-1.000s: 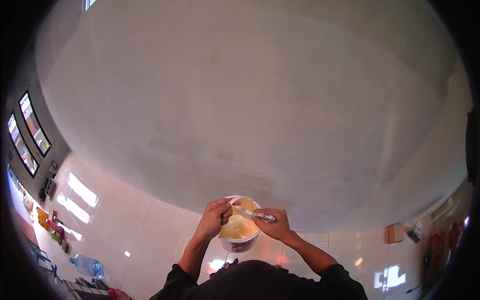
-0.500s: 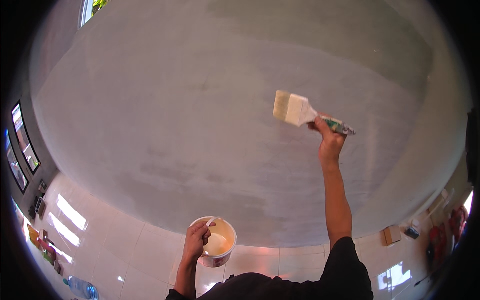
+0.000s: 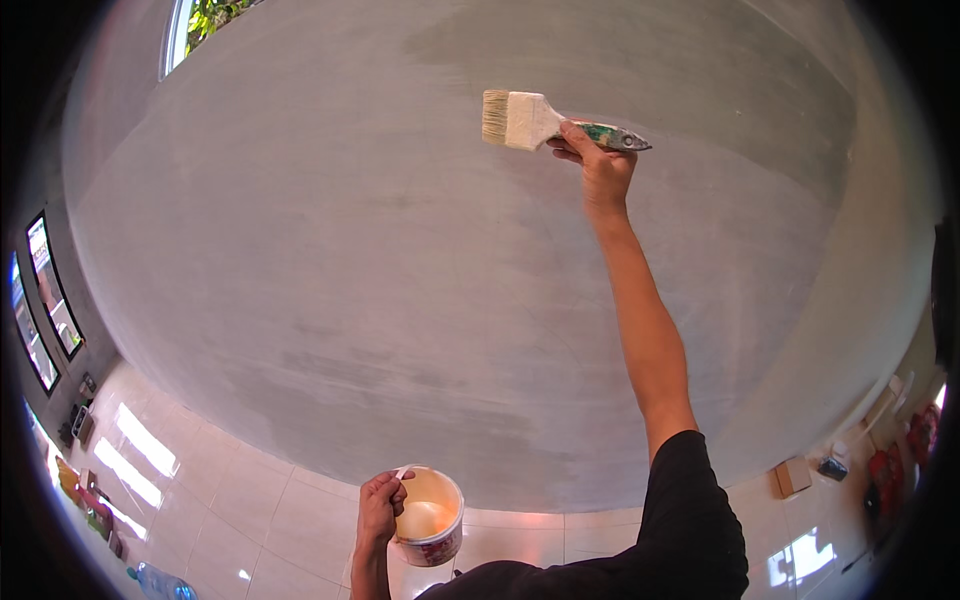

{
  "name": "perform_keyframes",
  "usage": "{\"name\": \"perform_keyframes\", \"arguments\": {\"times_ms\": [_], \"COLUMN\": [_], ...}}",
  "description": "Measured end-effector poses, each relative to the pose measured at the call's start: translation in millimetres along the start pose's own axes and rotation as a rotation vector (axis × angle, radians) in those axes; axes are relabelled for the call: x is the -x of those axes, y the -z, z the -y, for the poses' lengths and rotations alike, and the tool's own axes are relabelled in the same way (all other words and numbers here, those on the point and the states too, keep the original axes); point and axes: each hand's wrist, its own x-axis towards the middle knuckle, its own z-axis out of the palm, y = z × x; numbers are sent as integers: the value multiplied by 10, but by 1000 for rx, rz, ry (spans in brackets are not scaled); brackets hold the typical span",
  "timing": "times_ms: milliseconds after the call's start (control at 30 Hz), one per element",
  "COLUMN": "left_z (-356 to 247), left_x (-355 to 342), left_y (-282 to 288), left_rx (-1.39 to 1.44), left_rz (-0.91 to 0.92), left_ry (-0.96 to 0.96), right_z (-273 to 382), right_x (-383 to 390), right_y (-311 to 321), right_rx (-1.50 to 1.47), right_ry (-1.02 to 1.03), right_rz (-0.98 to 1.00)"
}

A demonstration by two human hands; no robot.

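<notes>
My right hand [image 3: 603, 178] grips a wide paintbrush [image 3: 535, 120] by its green, paint-smeared handle. The pale bristles point left, up at the grey wall [image 3: 380, 240]; whether they touch it I cannot tell. Down below, my left hand [image 3: 378, 505] is closed on the handle of a white bucket [image 3: 455, 530]. Pale, cream-coloured liquid lies inside the bucket. Darker, damp-looking patches show on the wall at the upper right and along its lower part.
Shiny pale floor tiles [image 3: 240, 500] run along the wall's foot. A cardboard box [image 3: 792, 477] stands at the right, a clear blue plastic bottle [image 3: 160, 583] at the lower left. Windows [image 3: 52, 285] are at the far left, and various items lie along both sides.
My right hand has carried the paintbrush up and to the left across the wall. In the picture, the bucket and my left hand sit slightly lower.
</notes>
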Motion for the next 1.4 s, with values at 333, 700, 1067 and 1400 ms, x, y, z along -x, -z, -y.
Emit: {"name": "perform_keyframes", "arguments": {"times_ms": [333, 700, 1067, 1400], "left_z": [-27, -45, -74, -62], "left_x": [-15, -42, -77, -89], "left_y": [12, 33, 90, 131], "left_rx": [4, 14, -35, -55], "left_rz": [40, 109, 106, 82], "left_ry": [-4, 41, 61, 44], "right_z": [-93, 1142, -251, -69], "right_x": [-214, -60, 310, 620], "right_y": [414, 1468, -930, -1783], "right_rx": [175, 1323, 1094, 426], "right_ry": [146, 720, 813, 523], "right_rz": [-102, -527, -56, 197]}}
